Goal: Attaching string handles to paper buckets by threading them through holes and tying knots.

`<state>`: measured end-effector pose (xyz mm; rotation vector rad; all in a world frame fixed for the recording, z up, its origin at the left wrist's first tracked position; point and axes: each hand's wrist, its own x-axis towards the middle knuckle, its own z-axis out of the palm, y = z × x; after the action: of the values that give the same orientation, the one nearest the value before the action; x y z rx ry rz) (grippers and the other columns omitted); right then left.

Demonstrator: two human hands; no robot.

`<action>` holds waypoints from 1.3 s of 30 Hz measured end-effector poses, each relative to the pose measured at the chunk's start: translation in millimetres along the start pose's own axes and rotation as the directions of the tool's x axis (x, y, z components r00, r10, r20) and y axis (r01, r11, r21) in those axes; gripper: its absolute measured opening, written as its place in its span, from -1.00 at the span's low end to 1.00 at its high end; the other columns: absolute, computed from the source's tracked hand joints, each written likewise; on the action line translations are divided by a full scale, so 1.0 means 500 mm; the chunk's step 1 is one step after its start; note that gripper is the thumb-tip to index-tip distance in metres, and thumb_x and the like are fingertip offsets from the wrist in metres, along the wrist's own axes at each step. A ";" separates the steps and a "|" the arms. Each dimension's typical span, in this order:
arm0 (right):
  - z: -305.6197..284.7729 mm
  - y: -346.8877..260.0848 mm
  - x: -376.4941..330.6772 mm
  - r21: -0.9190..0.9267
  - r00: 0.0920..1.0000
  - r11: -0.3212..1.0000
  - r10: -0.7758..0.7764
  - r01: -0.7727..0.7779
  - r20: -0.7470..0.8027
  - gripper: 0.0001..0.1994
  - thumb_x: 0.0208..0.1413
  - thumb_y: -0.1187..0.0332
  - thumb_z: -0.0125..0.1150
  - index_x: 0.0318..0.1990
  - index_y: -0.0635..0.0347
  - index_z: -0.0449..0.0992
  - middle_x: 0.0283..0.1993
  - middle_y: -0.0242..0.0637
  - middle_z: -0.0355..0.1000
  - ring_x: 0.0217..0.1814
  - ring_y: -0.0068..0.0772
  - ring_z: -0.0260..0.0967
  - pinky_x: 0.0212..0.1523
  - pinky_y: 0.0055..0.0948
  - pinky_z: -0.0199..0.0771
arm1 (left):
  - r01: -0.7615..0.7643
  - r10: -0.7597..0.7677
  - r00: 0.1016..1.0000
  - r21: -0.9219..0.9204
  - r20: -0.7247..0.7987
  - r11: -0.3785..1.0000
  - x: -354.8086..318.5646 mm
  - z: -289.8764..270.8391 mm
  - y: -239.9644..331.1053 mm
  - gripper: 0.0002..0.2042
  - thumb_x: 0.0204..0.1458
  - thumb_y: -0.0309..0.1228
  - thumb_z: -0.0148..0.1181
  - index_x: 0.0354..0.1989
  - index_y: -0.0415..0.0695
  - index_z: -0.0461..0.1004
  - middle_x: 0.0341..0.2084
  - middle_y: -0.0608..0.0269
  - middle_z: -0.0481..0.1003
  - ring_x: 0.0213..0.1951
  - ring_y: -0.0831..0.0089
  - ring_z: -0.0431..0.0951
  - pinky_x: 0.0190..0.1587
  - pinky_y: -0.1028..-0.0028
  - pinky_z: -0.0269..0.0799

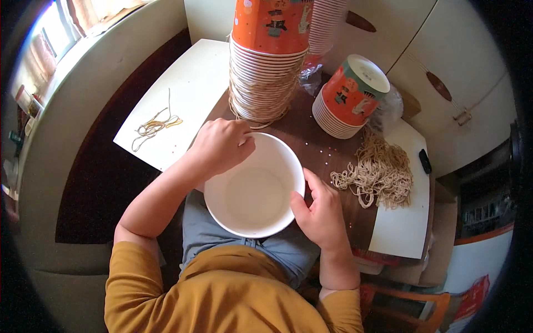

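Between both hands point(222, 145) sits a white paper bowl point(254, 184), rim gripped.
Left hand curled over the far rim, right hand point(320, 213) pinching the near side; probably light, thin-walled, easily dented.

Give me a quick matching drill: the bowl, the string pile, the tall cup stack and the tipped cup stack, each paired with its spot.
1. white bowl
2. string pile
3. tall cup stack
4. tipped cup stack

a. lying on its side, right of the tall one
b. between the left hand and right hand
c. upright beyond the bowl
d. heaped at the right of the table

Pairs: 1-b, 2-d, 3-c, 4-a
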<state>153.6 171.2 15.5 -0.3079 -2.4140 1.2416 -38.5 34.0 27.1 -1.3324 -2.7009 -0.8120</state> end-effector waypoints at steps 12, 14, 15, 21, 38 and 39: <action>0.012 0.024 -0.006 -0.068 0.998 0.997 -0.037 0.034 -0.045 -0.60 0.00 0.42 0.15 0.01 0.41 0.37 -0.19 0.12 0.47 -0.20 0.08 0.49 -0.19 -0.18 0.49 | 0.059 -0.009 0.985 -0.292 0.170 0.955 0.015 -0.010 -0.005 -0.77 -0.09 -0.45 0.10 -0.29 -0.36 0.50 -0.45 -0.08 0.51 -0.32 0.06 0.54 -0.23 0.25 0.43; 0.007 0.016 -0.004 -0.036 1.000 0.999 0.010 -0.011 -0.027 -0.60 0.00 0.42 0.15 0.01 0.41 0.37 -0.19 0.12 0.47 -0.20 0.08 0.49 -0.19 -0.18 0.49 | 0.048 0.009 0.984 -0.314 0.180 0.948 0.015 -0.008 -0.007 -0.76 -0.09 -0.46 0.09 -0.27 -0.36 0.50 -0.44 -0.10 0.52 -0.33 0.06 0.55 -0.24 0.26 0.44; 0.005 0.013 -0.004 -0.004 0.998 0.999 0.055 -0.055 -0.006 -0.61 -0.01 0.42 0.15 0.01 0.40 0.38 -0.19 0.12 0.47 -0.20 0.08 0.49 -0.20 -0.18 0.49 | 0.081 -0.010 0.980 -0.355 0.197 0.931 0.013 -0.006 -0.007 -0.76 -0.09 -0.48 0.08 -0.26 -0.35 0.50 -0.44 -0.11 0.52 -0.33 0.06 0.56 -0.25 0.26 0.45; 0.009 0.029 -0.006 -0.029 0.998 0.999 -0.032 0.031 -0.051 -0.62 -0.01 0.44 0.14 0.00 0.41 0.38 -0.19 0.13 0.47 -0.18 0.07 0.49 -0.18 -0.18 0.49 | 0.104 -0.043 0.982 -0.340 0.183 0.935 0.006 -0.013 0.008 -0.77 -0.10 -0.49 0.05 -0.29 -0.32 0.52 -0.53 -0.13 0.51 -0.42 0.03 0.56 -0.28 0.25 0.48; 0.006 0.015 -0.009 0.003 0.999 1.000 0.023 -0.023 -0.043 -0.68 -0.01 0.44 0.10 -0.07 0.36 0.39 -0.26 0.13 0.46 -0.23 0.16 0.46 -0.22 -0.07 0.48 | -0.119 0.121 0.992 -0.064 0.036 0.991 0.007 -0.008 0.020 -0.86 -0.10 -0.48 0.06 -0.45 -0.33 0.45 -0.55 -0.11 0.47 -0.46 -0.03 0.51 -0.33 0.19 0.42; 0.006 0.014 -0.008 -0.005 0.999 1.000 0.016 -0.016 -0.043 -0.68 -0.01 0.44 0.10 -0.06 0.36 0.38 -0.26 0.14 0.46 -0.23 0.16 0.46 -0.22 -0.08 0.48 | -0.082 0.086 0.995 -0.081 0.048 0.993 0.005 -0.007 0.021 -0.86 -0.10 -0.48 0.05 -0.43 -0.33 0.44 -0.54 -0.12 0.47 -0.44 -0.03 0.51 -0.32 0.19 0.42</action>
<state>156.0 171.6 7.0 -0.3524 -2.3839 1.2227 -33.0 39.6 35.4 -1.4923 -2.6560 -0.8972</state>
